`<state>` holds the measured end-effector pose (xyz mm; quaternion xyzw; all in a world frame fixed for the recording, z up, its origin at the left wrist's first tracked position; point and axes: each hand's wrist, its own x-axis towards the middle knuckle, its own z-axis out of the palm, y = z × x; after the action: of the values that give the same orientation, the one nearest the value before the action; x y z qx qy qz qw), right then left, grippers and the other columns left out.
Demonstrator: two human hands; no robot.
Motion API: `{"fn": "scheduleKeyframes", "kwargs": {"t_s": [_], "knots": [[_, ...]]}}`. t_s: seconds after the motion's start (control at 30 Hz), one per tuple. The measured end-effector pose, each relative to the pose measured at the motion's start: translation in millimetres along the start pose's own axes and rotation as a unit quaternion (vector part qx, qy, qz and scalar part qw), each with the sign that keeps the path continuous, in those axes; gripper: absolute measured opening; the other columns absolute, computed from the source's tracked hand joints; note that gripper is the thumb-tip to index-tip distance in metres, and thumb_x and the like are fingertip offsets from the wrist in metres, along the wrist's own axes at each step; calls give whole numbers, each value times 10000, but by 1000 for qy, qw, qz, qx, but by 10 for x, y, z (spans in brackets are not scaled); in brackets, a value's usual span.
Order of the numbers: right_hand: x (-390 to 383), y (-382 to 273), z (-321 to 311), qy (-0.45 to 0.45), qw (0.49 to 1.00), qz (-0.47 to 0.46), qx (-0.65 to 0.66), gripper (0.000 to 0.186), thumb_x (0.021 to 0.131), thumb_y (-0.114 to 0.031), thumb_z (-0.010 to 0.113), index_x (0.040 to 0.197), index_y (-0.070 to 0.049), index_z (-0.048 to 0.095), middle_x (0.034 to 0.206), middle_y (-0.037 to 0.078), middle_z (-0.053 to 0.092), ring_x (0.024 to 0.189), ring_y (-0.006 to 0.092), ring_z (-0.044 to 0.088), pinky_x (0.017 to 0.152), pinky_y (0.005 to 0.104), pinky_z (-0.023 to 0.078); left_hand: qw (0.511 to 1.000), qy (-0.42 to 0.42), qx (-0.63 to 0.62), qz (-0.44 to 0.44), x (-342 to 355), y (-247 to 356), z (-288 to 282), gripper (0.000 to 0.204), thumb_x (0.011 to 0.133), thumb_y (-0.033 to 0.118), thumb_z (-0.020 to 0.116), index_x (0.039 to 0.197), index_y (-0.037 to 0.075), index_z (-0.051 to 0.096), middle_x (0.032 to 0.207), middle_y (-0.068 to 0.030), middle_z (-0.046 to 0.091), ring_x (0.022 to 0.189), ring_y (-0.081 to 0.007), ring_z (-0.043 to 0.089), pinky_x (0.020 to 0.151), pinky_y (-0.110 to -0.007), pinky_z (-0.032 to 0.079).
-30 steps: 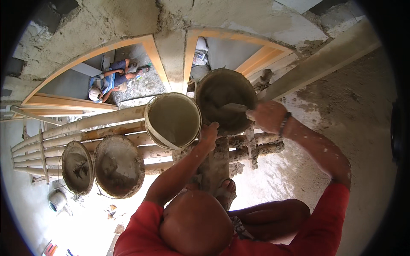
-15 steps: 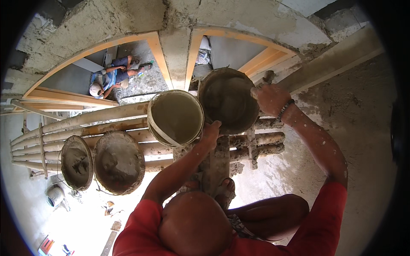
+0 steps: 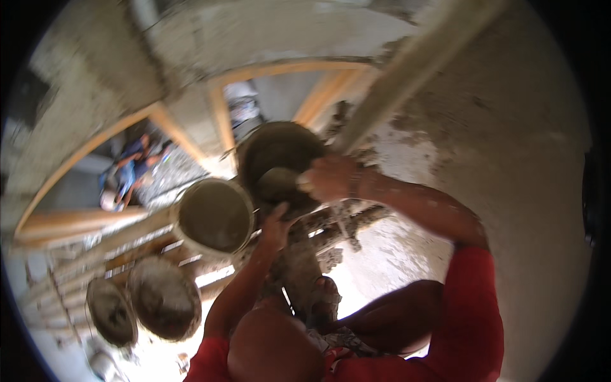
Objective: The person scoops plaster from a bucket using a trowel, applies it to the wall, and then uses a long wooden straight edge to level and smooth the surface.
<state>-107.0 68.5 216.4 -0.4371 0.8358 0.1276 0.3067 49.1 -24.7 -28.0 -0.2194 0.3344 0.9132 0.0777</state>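
Observation:
My right hand (image 3: 328, 179) grips a trowel, its blurred blade (image 3: 275, 180) down inside a dark bucket of wet mortar (image 3: 270, 143). My left hand (image 3: 275, 226) is closed on the near rim of that bucket, just below the blade. Left of it stands a pale bucket (image 3: 215, 215) with grey, watery contents. Both buckets rest on a rough scaffold of poles and planks, close above my sandalled foot (image 3: 326, 293).
Two mortar-caked pans (image 3: 162, 299) sit on the poles (image 3: 130, 229) at lower left, above a bright drop. A long beam (image 3: 407, 70) runs up right beside bare plaster. Through an arched wooden frame (image 3: 165, 121) another person (image 3: 127, 172) sits below.
The view has swung, so buckets and openings appear further left and tilted. My right hand has brought the trowel from the bucket's right rim back down into it. The picture is now blurred.

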Motion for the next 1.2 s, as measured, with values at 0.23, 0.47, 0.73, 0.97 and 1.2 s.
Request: {"fn": "scheduleKeyframes", "kwargs": {"t_s": [0.23,0.47,0.73,0.97,1.2], "knots": [[420,290,423,81,993,74,-36,199,823,-174,564,884,-101,738,881,135,718,872,286,705,738,411,570,961,253,-86,-75,162,190,265,416,781,96,631,1172,61,496,1121,-88,539,1010,-251,576,855,-554,532],[308,310,735,162,979,124,-22,198,828,-139,549,850,-76,735,844,140,716,851,286,705,745,400,564,972,219,-75,-37,153,314,488,405,732,13,574,1129,34,493,1053,-90,540,899,-248,589,748,-484,574],[-365,187,440,52,998,8,-17,170,809,-117,568,902,-37,685,748,170,683,740,318,697,665,438,558,980,187,-56,19,-38,509,760,338,716,-37,544,1053,0,556,972,-66,590,822,-206,620,595,-348,553],[-1002,188,205,50,995,25,84,142,820,-192,561,854,-129,684,812,79,705,788,279,693,718,426,551,993,106,15,49,-385,598,824,354,710,-44,530,1057,0,579,929,-46,610,796,-166,608,679,-296,506],[-1127,62,433,62,994,79,44,155,850,-179,548,949,-107,643,755,97,679,752,282,684,705,417,545,994,89,59,-12,-898,712,695,383,696,-43,512,1071,2,577,902,-52,608,759,-166,583,614,-303,480]]}}
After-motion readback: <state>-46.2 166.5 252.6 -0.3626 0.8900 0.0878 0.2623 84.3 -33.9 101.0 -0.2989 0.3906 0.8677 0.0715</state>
